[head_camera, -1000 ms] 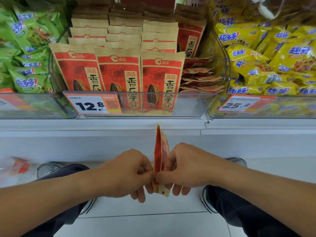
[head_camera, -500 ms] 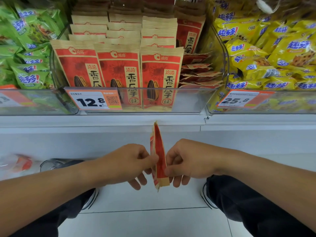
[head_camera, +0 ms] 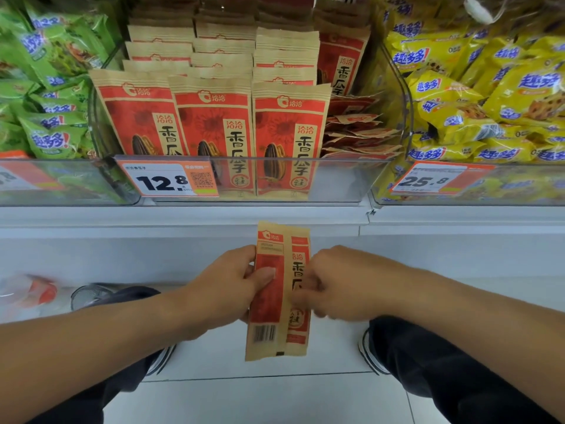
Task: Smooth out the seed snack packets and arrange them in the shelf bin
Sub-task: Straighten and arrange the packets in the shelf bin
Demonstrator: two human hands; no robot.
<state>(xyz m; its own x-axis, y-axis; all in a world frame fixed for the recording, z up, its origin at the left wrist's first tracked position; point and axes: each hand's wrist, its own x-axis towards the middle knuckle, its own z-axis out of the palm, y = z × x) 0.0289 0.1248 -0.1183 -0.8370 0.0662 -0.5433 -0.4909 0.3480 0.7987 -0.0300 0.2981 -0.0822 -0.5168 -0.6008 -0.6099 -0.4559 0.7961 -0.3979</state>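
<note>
Packet rotated: a second back the red-and-kraft-paper seed snack packet (head_camera: pixel 279 289) was edge-on to the camera, pinched between both hands; now its broad side faced up, creased lengthwise, back panel with barcode on the left half and front print on the right. It was held in the air just below the front lip of the clear plastic shelf bin (head_camera: pixel 336 182), not yet in it. Left hand (head_camera: pixel 227 289) gripped the packet's left edge, thumb across the back panel. Right hand (head_camera: pixel 342 284) was curled at the right edge, fingers pinching it, though blurred. Read: unfolding under way, crease not flat yet. In the bin, three upright rows stood at left and centre; right side held a loose flat pile of same packets (head_camera: pixel 357 133), so the restack was far from done.
</note>
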